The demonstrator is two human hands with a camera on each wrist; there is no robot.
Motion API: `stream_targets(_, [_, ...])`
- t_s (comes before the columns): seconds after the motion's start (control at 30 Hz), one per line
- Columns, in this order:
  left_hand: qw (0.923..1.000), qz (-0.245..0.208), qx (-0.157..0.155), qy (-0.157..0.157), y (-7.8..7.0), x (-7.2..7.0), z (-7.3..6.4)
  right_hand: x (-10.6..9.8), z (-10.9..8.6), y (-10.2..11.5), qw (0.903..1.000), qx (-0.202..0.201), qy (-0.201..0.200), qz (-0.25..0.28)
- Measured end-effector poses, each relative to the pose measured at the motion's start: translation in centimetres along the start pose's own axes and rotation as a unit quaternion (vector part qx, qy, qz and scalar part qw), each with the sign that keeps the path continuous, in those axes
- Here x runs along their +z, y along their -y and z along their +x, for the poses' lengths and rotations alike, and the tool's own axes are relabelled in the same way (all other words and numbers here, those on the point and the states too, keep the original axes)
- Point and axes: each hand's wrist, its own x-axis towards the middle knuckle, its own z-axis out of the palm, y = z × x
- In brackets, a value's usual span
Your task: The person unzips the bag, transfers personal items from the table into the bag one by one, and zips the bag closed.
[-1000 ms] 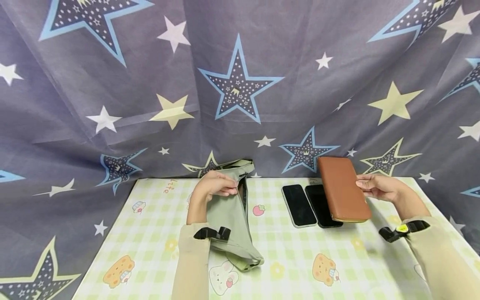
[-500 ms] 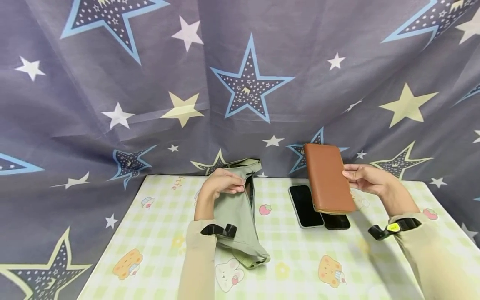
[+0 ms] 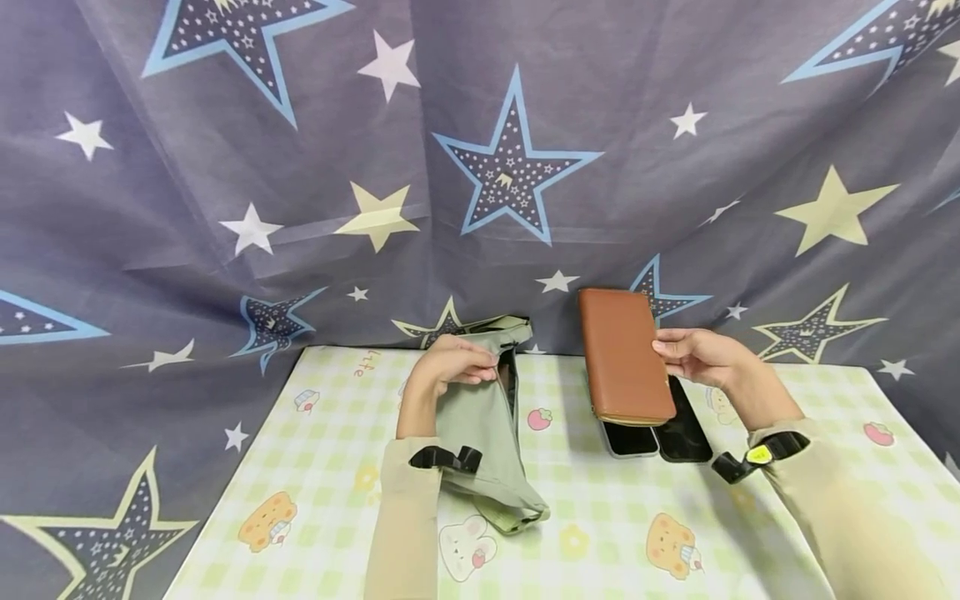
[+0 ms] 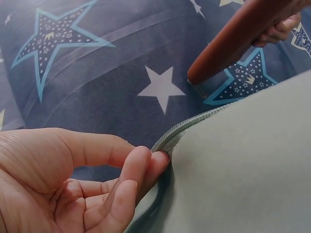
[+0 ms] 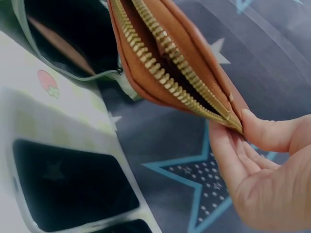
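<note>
A brown zip wallet (image 3: pixel 624 357) is held up over the far part of the table, pinched at its right edge by my right hand (image 3: pixel 701 357). In the right wrist view the brass zipper (image 5: pixel 163 63) of the wallet stands partly undone. My left hand (image 3: pixel 459 364) pinches the zippered edge of a sage green bag (image 3: pixel 480 433) lying to the left; the left wrist view shows thumb and fingertips at the zipper (image 4: pixel 187 124). The bag's mouth (image 5: pixel 73 39) gapes toward the wallet, dark inside. Under the wallet lie two black-screened phones, the left phone (image 3: pixel 630 440) partly covered, the right phone (image 3: pixel 684 425) mostly visible.
A green checked tablecloth (image 3: pixel 570 492) with cartoon prints covers the table. Right behind its far edge hangs a dark curtain (image 3: pixel 465 275) with stars. Each wrist wears a black strap, such as the right strap (image 3: pixel 787 447).
My right hand has carried the wallet leftward from above the right phone to over the left one, lifting it slightly. The left hand keeps its grip on the bag. The head view has shifted a little.
</note>
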Motion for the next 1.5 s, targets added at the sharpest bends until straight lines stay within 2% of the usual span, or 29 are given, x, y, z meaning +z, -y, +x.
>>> stream_targets(0.23, [1.0000, 0.001, 0.000, 0.001, -0.3, -0.1, -0.1, 1.4, 1.5, -0.6, 0.9975, 0.035, -0.049, -0.037])
stream_targets(0.5, [1.0000, 0.001, -0.004, 0.002, -0.4, -0.2, -0.3, 2.2, 3.0, -2.0, 0.9948, 0.049, -0.026, -0.085])
stream_targets(0.77, [0.9999, 0.005, 0.000, 0.009, -0.4, -0.2, -0.3, 3.1, 4.1, -3.2, 0.9887, 0.064, -0.037, -0.131])
stream_targets(1.23, [0.9998, 0.013, -0.006, 0.010, -0.2, -0.4, -0.3, 4.6, 5.5, -5.5, 0.9849, 0.083, -0.044, -0.146])
stream_targets(1.5, [0.9997, 0.015, -0.006, 0.016, -0.3, -0.4, -0.3, 5.0, 6.0, -6.2, 0.9849, 0.085, -0.030, -0.147])
